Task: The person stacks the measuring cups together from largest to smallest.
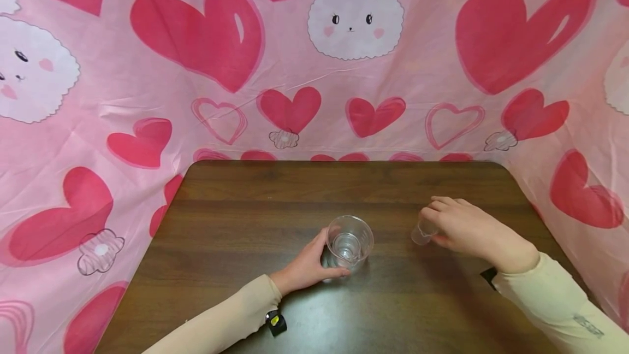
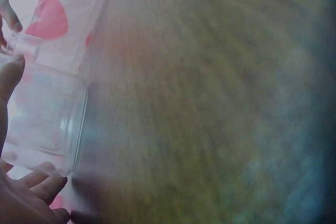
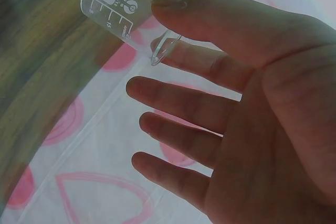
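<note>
My left hand (image 1: 308, 265) holds a large clear beaker (image 1: 361, 245) standing upright on the table, with some clear liquid in its bottom. In the left wrist view, the thumb lies on one side of this beaker (image 2: 42, 108) and the fingers on the other. To the right of it, my right hand (image 1: 462, 228) pinches a small clear beaker (image 1: 421, 234) by its rim between thumb and index finger. White graduation marks show on the small beaker (image 3: 118, 9) in the right wrist view, where the other fingers stay stretched out.
Both beakers are at the middle and right of a dark brown wooden table (image 1: 236, 223). A pink cloth (image 1: 314, 75) with hearts and rabbits hangs behind the table and at its sides. Black straps with small devices (image 1: 276, 322) sit at the wrists.
</note>
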Demonstrator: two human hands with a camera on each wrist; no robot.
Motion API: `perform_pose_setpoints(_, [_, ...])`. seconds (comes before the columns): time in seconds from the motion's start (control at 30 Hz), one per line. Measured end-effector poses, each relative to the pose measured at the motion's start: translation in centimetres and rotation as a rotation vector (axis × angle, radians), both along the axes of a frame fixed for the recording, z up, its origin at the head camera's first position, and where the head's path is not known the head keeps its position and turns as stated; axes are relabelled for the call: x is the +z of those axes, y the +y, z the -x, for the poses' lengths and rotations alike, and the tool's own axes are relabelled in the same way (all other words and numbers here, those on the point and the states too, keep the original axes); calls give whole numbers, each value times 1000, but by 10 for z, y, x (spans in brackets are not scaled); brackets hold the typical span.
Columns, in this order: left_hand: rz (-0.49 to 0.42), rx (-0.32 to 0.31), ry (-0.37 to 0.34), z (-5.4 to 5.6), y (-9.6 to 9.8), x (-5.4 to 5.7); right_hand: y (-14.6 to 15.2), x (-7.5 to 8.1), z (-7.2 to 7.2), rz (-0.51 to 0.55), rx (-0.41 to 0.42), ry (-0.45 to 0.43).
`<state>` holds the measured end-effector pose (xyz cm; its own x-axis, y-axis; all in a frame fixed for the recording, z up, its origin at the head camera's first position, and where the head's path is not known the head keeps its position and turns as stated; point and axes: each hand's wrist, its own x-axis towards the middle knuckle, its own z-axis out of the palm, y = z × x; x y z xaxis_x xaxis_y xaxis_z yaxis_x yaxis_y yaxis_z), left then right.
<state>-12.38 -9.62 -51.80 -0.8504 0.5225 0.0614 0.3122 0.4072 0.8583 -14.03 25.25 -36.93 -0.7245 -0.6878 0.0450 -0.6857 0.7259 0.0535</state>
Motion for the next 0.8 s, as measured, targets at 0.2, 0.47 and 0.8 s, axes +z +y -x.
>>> perform_pose_setpoints(0.2, [-4,1,-9,1,0,-1,-7,5,0,-23,-1,-12])
perform_pose_setpoints(0.47, [-6,3,-20,3,2,-1,-16,10,4,-10,39,2])
perform_pose_setpoints(0.8, [2,3,-27,3,2,2,-24,13,4,-25,58,-14])
